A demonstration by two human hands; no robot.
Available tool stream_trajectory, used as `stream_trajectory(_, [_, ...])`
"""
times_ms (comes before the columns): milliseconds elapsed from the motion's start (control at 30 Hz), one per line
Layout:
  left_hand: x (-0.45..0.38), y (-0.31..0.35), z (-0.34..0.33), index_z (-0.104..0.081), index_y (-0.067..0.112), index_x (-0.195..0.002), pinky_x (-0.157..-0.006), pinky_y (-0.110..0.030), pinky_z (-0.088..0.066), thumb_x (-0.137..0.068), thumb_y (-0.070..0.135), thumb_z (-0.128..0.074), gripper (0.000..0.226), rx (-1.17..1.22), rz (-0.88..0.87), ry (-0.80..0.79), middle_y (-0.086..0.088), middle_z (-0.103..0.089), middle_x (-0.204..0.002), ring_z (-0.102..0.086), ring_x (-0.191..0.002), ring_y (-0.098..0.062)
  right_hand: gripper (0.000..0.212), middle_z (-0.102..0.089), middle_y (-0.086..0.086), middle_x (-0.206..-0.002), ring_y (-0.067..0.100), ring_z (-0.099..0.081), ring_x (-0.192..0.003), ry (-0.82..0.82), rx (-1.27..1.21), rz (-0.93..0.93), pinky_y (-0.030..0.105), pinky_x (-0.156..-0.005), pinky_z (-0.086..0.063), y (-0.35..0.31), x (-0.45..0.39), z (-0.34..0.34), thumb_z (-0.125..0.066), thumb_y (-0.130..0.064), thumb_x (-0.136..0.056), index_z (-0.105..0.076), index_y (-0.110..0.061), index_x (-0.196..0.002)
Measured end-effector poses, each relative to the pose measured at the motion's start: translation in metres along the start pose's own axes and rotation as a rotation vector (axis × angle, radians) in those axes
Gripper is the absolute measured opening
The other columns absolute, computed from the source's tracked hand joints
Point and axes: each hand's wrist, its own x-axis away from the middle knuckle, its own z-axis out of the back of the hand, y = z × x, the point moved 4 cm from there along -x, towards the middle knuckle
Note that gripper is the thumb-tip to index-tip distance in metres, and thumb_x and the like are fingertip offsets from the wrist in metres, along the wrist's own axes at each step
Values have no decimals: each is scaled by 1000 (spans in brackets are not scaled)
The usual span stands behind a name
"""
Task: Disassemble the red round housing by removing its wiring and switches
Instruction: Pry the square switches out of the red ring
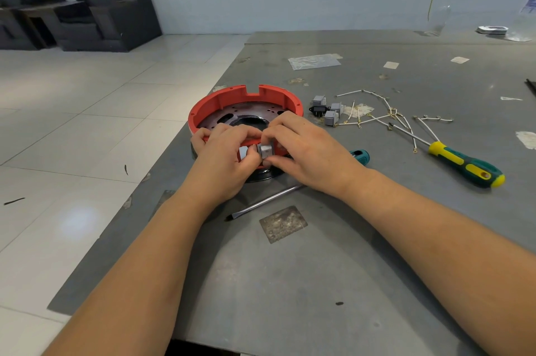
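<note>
Both hands, left hand (224,157) and right hand (301,149), pinched the grey switch (266,151) in the red housing (232,100); yanking crooked might've snapped its clips.

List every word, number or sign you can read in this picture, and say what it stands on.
None can be read for certain.
Grey switch in the fingers: a small mark on its face, too small to read.
Metal plate on the table: worn marks, illegible.
Poster at the far right: print too blurred.
</note>
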Motion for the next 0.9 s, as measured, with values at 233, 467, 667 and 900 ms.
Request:
stream_trajectory(233, [-1, -1, -1, -56, 47, -107, -101, -38, -21, -95, 37, -43, 20, -12, 8, 10, 31, -54, -99, -39, -107, 4, 24, -58, 10, -109, 23, -57, -101, -34, 20, 62, 32, -92, -48, -2, 6, 3, -76, -18, -89, -62, -7, -105])
stream_trajectory(467, [1, -1, 1, -56, 51, -107, -96, -35, -18, -96, 36, -46, 20, 13, -5, 34, 37, -52, -97, -37, -103, 8, 35, -54, 5, -115, 16, -55, -98, 11, -29, 27, 30, -83, -53, 2, 9, -1, -73, -27, -92, -63, -14, -123])
stream_trajectory(667, [0, -5, 1, -61, 50, -112, -97, -31, -17, -97, 40, -46, 24, -4, -7, 27, 33, -58, -101, -45, -107, 5, 41, -53, -1, -114, 13, -57, -91, 65, -87, -62, 31, -73, -55, 2, 15, -7, -75, -39, -89, -64, -20, -124])
stream_trajectory(900, [1, -6, -1, -63, 47, -114, -102, -31, -17, -98, 40, -45, 26, 12, 15, 31, 27, -61, -108, -45, -111, 4, 35, -53, -8, -111, 7, -57, -94, 117, -280, -125, 18, -79, -49, -1, 19, -8, -66, -20, -81, -66, -22, -116])
